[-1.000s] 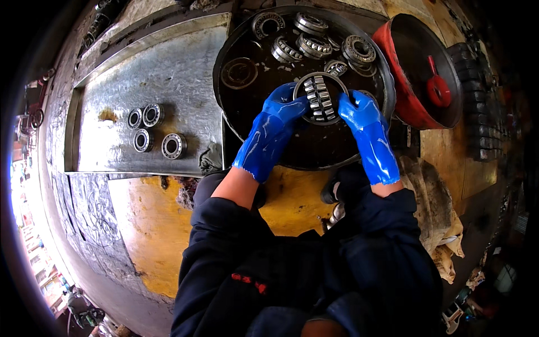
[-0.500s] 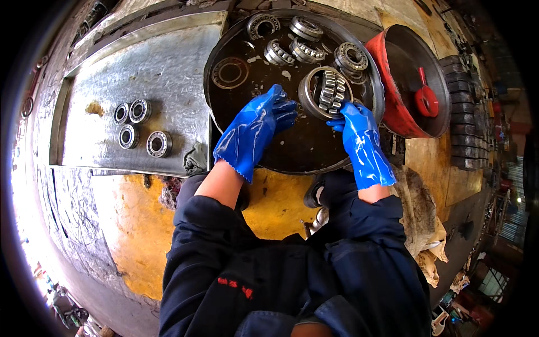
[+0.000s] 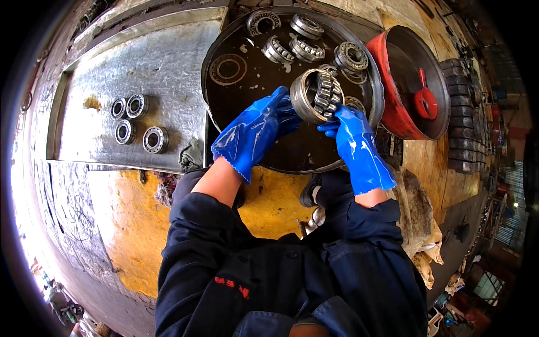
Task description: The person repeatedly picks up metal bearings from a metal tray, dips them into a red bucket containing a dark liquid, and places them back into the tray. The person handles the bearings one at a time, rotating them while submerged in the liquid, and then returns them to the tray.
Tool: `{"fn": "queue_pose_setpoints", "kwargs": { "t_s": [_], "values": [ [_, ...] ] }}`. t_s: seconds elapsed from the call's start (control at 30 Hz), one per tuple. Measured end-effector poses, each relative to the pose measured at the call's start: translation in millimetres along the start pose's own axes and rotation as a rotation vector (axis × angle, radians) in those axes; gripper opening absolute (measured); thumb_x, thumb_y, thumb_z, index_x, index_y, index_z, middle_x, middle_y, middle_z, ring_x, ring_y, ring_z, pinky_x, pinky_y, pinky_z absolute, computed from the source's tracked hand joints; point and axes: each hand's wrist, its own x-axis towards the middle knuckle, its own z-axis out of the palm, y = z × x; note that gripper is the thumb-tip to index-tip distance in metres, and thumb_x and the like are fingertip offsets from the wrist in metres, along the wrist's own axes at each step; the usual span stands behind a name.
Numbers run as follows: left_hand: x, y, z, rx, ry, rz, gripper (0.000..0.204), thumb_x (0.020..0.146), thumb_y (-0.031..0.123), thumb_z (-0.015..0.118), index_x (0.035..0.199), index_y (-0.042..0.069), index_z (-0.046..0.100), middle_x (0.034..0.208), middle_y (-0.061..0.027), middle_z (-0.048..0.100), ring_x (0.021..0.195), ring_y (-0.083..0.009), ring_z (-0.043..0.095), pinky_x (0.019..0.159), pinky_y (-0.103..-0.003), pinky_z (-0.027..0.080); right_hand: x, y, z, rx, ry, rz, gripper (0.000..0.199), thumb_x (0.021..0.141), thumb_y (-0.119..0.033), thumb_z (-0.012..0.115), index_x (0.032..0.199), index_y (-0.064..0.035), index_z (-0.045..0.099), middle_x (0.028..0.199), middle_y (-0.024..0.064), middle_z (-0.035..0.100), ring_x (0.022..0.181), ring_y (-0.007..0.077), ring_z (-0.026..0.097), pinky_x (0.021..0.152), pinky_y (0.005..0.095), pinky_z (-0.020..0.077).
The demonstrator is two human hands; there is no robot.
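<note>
Here, left hand (image 3: pixel 255 132) and right hand (image 3: pixel 353 140), both in blue gloves, fingers pressed on either side of one large roller bearing (image 3: pixel 317 95), held tilted over middle of round dark pan (image 3: pixel 224 95). Five more bearings near pan's far rim; one flat ring (image 3: pixel 227 69) at its left. Four small bearings (image 3: pixel 135 121) on metal tray (image 3: pixel 163 62), left part. One red basin (image 3: pixel 393 84) just right of pan.

Left hand (image 3: pixel 255 135) and right hand (image 3: pixel 356 147): both in glossy blue rubber gloves with scalloped cuff edges, the surface wrinkled and shiny. Gloves end short of the sleeves. Sleeves dark navy, heavy work cloth, creased at the elbows. Same navy jacket over the chest; small red embroidered mark below the left sleeve.
</note>
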Motion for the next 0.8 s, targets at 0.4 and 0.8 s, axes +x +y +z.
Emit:
{"fn": "queue_pose_setpoints", "kwargs": {
  "t_s": [0.4,0.8],
  "values": [
    [4,-13,-31,1.082,0.051,0.448,0.043,0.102,0.035,0.055,0.135,0.008,0.055,0.12,-0.0153,0.067,0.112,-0.0257,0.065,0.093,-0.038,0.053,-10,-5,24,-0.213,-0.007,-0.075,0.034,0.092,-0.027,0.058,0.109,0.0013,0.067,0.089,0.0081,0.07,0.076,0.0164,0.067,0.069,0.0292,0.0543],
    [37,-7,8,-0.57,-0.009,-0.326,0.08,0.089,0.074,0.046,0.13,0.007,0.061,0.125,-0.0177,0.065,0.107,-0.0348,0.065,0.097,-0.052,0.049,-17,-7,15,-0.271,-0.032,-0.252,0.035,0.094,-0.03,0.061,0.115,-0.0033,0.069,0.089,0.0044,0.068,0.075,0.011,0.06,0.064,0.0272,0.0493]
  ]
}}
